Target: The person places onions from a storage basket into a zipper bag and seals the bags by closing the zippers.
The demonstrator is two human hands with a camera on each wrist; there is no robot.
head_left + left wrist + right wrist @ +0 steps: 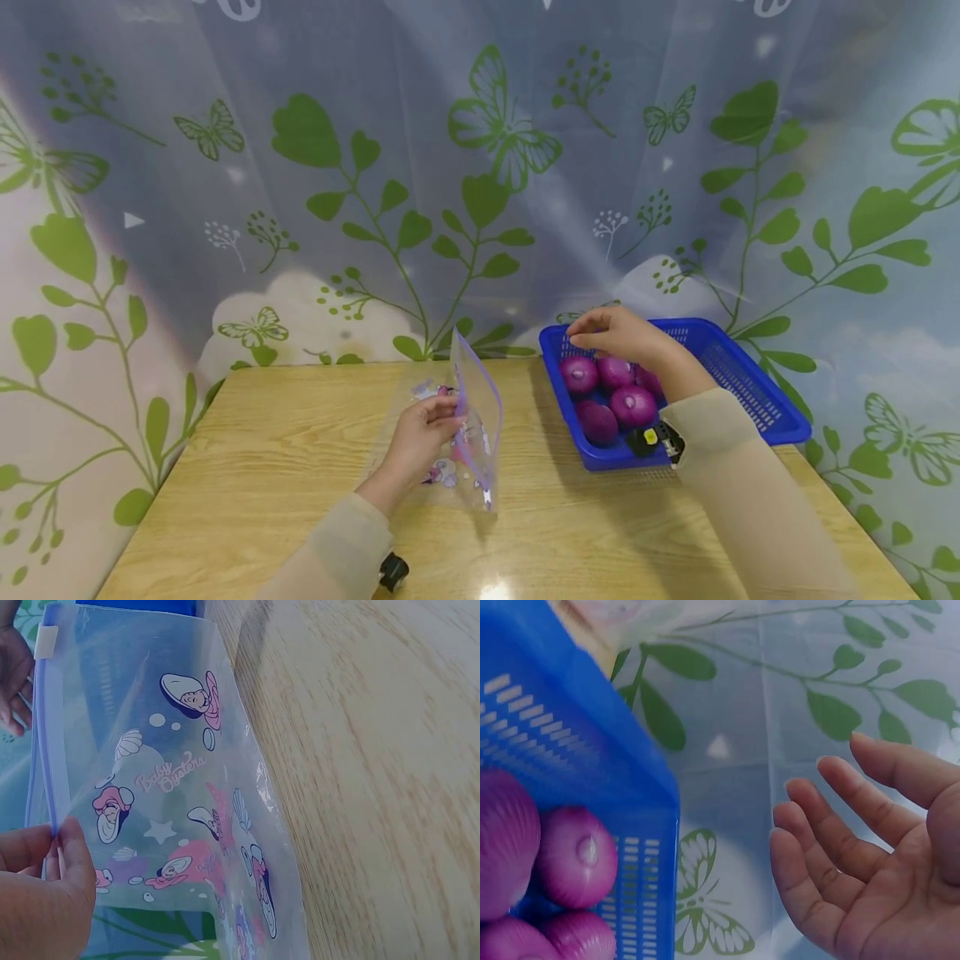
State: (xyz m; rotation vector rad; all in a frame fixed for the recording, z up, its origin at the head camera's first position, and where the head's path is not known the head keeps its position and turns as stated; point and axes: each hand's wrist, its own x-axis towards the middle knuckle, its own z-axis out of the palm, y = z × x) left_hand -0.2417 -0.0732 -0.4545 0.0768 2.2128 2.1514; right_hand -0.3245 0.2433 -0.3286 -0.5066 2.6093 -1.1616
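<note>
My left hand (pixel 422 435) pinches the purple-edged mouth of a clear zip bag (pixel 172 825) between thumb and fingers. The bag has cartoon oyster prints and a white slider (pixel 46 643) at one end of its zip; its mouth gapes toward the right in the head view. My right hand (pixel 626 337) is over the near-left part of a blue plastic basket (pixel 592 458), its fingers loosely bent with nothing between them. Several purple onions (pixel 633 406) lie in the basket below that hand, at its left end. In the right wrist view the palm (pixel 900 915) shows bare.
The basket stands at the right of a wooden table (pixel 285 450), near its back edge. Behind the table hangs a curtain (pixel 360 75) printed with green leaves and butterflies. Each wrist wears a small black camera (pixel 393 572).
</note>
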